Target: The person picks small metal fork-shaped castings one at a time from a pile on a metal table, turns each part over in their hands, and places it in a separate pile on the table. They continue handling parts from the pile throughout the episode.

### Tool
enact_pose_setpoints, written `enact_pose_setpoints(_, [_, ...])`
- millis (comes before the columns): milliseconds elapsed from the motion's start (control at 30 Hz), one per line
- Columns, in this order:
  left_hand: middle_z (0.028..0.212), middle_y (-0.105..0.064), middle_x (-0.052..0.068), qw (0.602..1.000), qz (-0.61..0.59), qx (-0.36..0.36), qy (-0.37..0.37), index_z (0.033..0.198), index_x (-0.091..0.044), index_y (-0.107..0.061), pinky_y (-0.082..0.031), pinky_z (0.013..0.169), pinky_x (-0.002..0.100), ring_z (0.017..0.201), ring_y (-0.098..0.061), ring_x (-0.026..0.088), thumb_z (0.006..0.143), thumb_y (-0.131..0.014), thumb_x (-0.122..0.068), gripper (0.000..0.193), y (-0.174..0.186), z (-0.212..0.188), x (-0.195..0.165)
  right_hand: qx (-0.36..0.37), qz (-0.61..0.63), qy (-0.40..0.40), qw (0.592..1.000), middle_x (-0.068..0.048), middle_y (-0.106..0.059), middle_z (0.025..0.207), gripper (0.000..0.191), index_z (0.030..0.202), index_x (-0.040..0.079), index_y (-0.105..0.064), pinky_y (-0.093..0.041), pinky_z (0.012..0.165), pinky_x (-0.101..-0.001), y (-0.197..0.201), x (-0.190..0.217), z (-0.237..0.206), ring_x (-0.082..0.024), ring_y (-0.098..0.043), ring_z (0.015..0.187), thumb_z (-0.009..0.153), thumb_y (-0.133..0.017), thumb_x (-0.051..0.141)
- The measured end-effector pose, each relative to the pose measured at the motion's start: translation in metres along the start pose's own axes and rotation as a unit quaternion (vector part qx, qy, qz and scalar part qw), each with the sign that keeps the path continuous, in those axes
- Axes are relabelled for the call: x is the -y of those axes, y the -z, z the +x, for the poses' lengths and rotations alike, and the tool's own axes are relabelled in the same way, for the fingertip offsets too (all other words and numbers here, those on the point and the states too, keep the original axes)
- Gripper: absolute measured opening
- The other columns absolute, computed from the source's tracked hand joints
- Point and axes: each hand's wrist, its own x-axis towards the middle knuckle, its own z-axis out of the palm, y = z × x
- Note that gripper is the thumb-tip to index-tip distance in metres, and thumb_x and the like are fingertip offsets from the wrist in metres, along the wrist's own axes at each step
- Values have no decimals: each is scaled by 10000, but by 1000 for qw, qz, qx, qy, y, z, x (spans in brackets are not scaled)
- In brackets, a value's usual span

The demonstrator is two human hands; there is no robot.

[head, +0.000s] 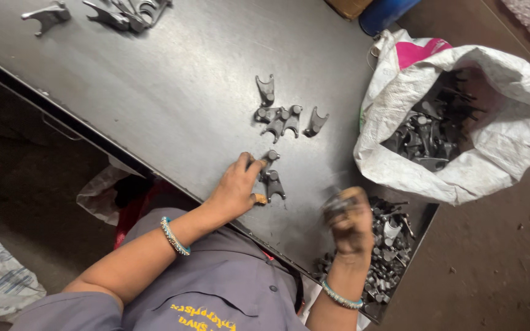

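left hand [235, 186] grip: fingers on two forked parts [271, 175], worktop [173, 92] | right hand [349, 220] grip: clenched, blurred, over near-right parts pile [391, 242]

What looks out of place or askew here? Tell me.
Nothing looks damaged or spilled. The dark metal forked parts lie loose at mixed angles on the metal table. The right hand is motion-blurred; the left hand touches a part.
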Motion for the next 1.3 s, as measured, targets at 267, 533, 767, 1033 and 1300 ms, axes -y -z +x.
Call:
enact_pose_setpoints(267, [1211,-515,216,1000,-7,23,-6,1260,-44,-572,-508,913,507,1072,-584,453,613,-840,22,704,2,9,7,-111,-642,-3,759,-67,-706,1098,583,1145,89,-642,-574,777,-342,-98,-61,52,-184,-678,932,635,-923,124])
enact_pose_setpoints(533, [1085,-605,156,998,-28,48,-3,1113,-69,-687,-526,851,461,998,-627,387,582,-897,-76,571,11,26,16,-81,-499,95,858,-144,-706,1180,479,1187,54,-619,-544,966,-343,-66,-81,44,-241,-665,1083,787,-879,11])
enact_pose_setpoints(767, [1050,-604,138,993,-61,95,-37,1209,-76,-683,-530,828,448,946,-634,354,590,-912,-104,660,1,26,-2,-93,-11,7,996,-197,-640,1318,641,1386,82,-518,-538,873,-320,-10,-51,2,-291,-651,1179,823,-787,-66])
enact_pose_setpoints(1033, [1020,-766,57,956,-287,55,33,1161,-53,-702,-576,757,315,848,-730,144,672,-934,-210,563,-11,8,-26,-147,10,4,989,-173,-631,1325,601,1355,114,-557,-566,917,-359,10,-58,-14,-276,-641,1186,819,-769,-57])
enact_pose_setpoints(1300, [841,-744,15,869,-475,71,121,1006,10,-806,-496,628,215,732,-632,50,868,-816,-122,191,-26,1,-11,-162,-130,-37,977,-118,-705,1058,379,1273,42,-625,-553,664,-283,-21,-58,-14,-182,-688,862,908,-718,87])
